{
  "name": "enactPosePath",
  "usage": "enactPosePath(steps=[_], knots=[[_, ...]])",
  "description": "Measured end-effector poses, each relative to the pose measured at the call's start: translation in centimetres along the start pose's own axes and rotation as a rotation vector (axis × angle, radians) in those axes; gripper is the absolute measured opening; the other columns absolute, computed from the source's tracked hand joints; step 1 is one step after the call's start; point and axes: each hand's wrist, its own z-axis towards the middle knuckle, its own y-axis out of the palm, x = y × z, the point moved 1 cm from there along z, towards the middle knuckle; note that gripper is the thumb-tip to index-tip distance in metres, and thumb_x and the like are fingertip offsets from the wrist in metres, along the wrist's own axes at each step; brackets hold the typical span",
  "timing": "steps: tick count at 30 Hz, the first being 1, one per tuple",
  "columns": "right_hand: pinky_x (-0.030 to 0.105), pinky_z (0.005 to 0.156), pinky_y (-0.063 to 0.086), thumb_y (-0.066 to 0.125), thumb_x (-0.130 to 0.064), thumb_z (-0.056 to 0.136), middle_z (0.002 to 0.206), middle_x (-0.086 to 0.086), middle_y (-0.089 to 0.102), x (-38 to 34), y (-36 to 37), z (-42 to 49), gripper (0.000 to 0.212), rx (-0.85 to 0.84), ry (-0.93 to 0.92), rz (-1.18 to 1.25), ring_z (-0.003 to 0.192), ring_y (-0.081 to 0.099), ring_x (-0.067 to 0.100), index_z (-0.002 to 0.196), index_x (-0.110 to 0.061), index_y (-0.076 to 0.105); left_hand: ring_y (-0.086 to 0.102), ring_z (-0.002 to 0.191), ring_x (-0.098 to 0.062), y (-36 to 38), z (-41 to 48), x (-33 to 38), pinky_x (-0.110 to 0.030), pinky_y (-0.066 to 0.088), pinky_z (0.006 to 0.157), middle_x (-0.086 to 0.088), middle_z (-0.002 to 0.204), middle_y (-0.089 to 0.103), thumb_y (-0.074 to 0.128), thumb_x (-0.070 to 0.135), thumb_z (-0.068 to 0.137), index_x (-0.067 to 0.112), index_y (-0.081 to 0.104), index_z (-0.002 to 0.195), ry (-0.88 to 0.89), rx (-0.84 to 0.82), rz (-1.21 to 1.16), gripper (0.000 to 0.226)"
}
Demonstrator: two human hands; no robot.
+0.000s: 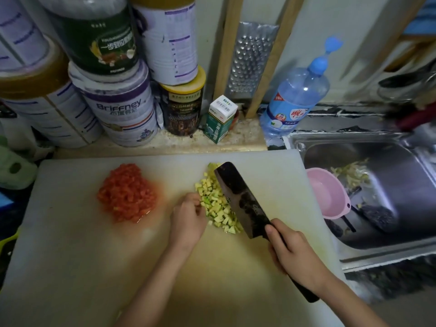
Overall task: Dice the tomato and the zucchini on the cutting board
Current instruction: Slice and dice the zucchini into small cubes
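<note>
Midway across the cutting board (70, 232), zucchini dice (213, 201) lie right of the tomato heap (127, 192). Left hand (187, 220) curls against them, pinch unclear; fingers (271, 232) of the right hand (292, 251) wrap the cleaver (240, 199). Likely soft, slippery: corral from the sides.

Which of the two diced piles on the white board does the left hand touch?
The pale green-yellow zucchini pile, beside the dark cleaver; the left hand touches its near edge. The red tomato pile lies apart.

Steel sink (342, 136) beside seemingly stone ledge (245, 135)
</note>
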Motion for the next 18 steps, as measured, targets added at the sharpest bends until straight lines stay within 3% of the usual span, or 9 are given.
enactPosePath(steps=[3,6,11,14,18], knots=[[0.032,0.049,0.041,0.037,-0.030,0.101,0.054,0.022,0.048,-0.4,-0.3,0.1,0.032,0.010,0.048,0.075,0.036,0.044,0.022,0.079,-0.008,0.041,0.066,0.095,-0.025,-0.5,-0.2,-0.1,-0.036,0.051,0.089,-0.008,0.105,0.067,0.063,0.001,0.087,0.005,0.064,0.113,0.026,0.012,0.032,0.026],[0.035,0.051,0.042,0.037,-0.030,0.102,0.055,0.022,0.049,-0.5,-0.6,0.3,0.033,0.011,0.063,0.144,0.036,0.043,0.023,0.078,-0.007,0.041,0.065,0.094,-0.024,-0.7,-2.0,1.1,-0.038,0.053,0.088,-0.009,0.113,0.056,0.062,0.004,0.090,0.005,0.063,0.116,0.199,0.139,0.083,0.027],[0.030,0.043,0.037,0.038,-0.030,0.101,0.056,0.010,0.048,-0.8,-1.2,0.8,0.033,-0.031,0.054,0.273,0.037,0.040,0.022,0.079,-0.006,0.041,0.045,0.127,-0.021,2.3,-4.2,4.8,-0.028,0.036,0.108,-0.009,0.139,0.048,0.043,0.027,0.101,0.010,0.054,0.137,0.618,0.186,0.192,0.041],[0.028,0.041,0.037,0.038,-0.028,0.101,0.056,0.011,0.047,-0.6,-1.9,1.1,0.031,-0.064,0.034,0.317,0.037,0.040,0.022,0.079,-0.008,0.043,0.046,0.131,-0.024,3.6,-3.2,4.8,-0.030,0.031,0.115,-0.012,0.141,0.052,0.046,0.017,0.099,0.004,0.057,0.133,0.674,0.273,0.227,0.039],[0.028,0.042,0.038,0.038,-0.027,0.102,0.055,0.009,0.046,0.1,-3.2,1.9,0.030,-0.115,0.005,0.314,0.037,0.041,0.021,0.076,-0.011,0.041,0.057,0.118,-0.024,4.7,-2.2,4.4,-0.028,0.040,0.110,-0.017,0.123,0.065,0.057,0.003,0.091,-0.002,0.067,0.118,0.740,0.403,0.226,0.030]])
